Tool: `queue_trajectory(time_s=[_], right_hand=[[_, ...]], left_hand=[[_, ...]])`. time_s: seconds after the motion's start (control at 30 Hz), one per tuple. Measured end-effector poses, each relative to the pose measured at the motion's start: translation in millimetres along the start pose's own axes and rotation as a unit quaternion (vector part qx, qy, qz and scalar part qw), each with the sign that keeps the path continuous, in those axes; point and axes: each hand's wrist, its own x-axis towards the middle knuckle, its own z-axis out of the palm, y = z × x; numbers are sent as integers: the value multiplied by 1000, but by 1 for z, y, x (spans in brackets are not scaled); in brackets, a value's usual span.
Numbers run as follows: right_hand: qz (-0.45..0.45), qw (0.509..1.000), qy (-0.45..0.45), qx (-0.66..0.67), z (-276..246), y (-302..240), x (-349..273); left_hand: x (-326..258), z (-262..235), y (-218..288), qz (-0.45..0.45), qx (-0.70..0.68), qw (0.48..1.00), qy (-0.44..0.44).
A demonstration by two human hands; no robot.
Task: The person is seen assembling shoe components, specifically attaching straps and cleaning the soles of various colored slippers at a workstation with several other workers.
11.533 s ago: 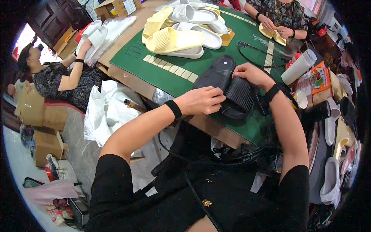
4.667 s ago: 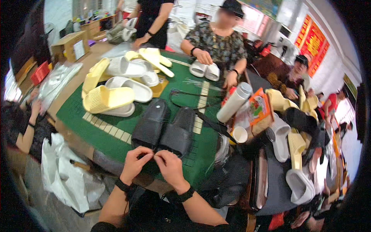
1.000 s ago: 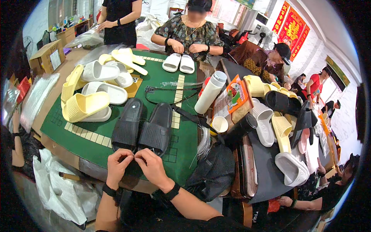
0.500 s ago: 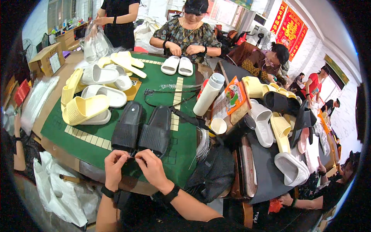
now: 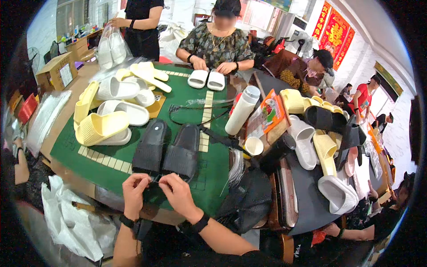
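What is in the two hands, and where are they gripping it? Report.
Both hands, left hand and right hand, pinch something small and dark between their fingers just below the black slippers; too small to tell what it is.

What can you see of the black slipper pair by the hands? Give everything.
The pair of black slippers lies side by side on the green mat, toes toward the person, at the table's near edge. They look like matte foam or rubber, with ribbed straps and open heels. The left hand and right hand meet at the toe ends, pinching something small and dark there.
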Motion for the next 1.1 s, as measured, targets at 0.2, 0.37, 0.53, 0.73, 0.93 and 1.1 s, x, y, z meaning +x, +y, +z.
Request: queue_trajectory(time_s=[0.2,0.37,0.53,0.73,0.93,1.1], right_hand=[[0,999,-26,-25,-3,0,1],[-1,999,-29,-19,0,0,0],[5,999,-33,-26,-1,0,0],[3,999,-32,-36,0,1,0],[-10,999,-22,-24,1,1,0],[-13,999,-16,-29,0,-5,0]], left_hand=[[1,2,-2,26,-6,999,-24],[2,-1,-3,21,-71,997,2],[2,0,2,11,-97,995,1],[1,-1,-5,9,-105,994,3],[-1,0,2,3,-75,997,-1],[-1,-3,-1,-1,-59,998,-18]])
